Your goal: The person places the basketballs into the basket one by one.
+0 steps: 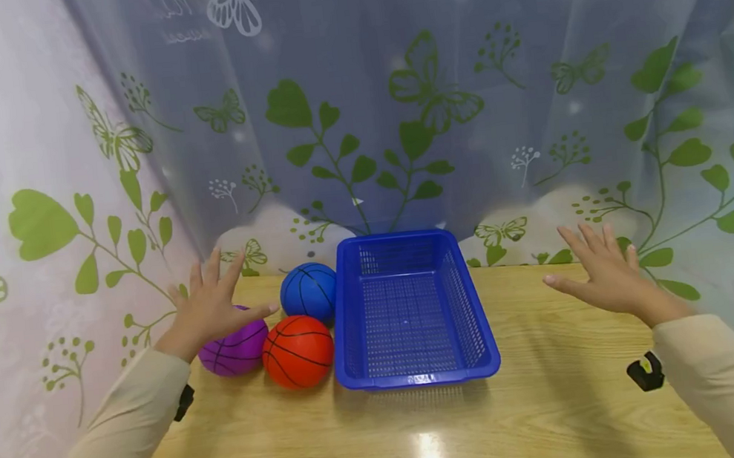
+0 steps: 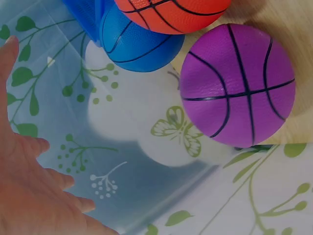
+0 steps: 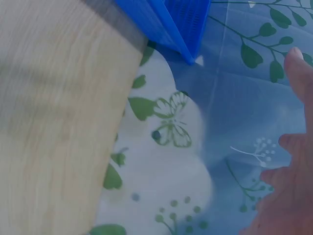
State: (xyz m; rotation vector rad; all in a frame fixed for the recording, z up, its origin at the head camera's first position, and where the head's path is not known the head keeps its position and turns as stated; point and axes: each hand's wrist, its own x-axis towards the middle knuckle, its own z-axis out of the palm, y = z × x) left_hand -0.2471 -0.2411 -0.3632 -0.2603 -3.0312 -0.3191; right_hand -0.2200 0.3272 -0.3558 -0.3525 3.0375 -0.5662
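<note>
My left hand (image 1: 213, 309) is spread with straight fingers over the purple ball (image 1: 235, 349), covering part of it in the head view; in the left wrist view a gap shows between them. Beside that ball sit a red-orange ball (image 1: 298, 352) and a blue ball (image 1: 309, 293), all with black basketball lines. Right of the balls stands a blue plastic basket (image 1: 479, 307) with perforated walls and nothing inside. Off to the basket's right, my right hand (image 1: 603, 275) hovers, fingers spread, holding nothing.
The balls and basket stand on a light wooden table (image 1: 535, 420). A curtain (image 1: 349, 59) printed with leaves and butterflies hangs along the back and both sides. Dark wrist devices, such as the right one (image 1: 645, 371), hang under both sleeves.
</note>
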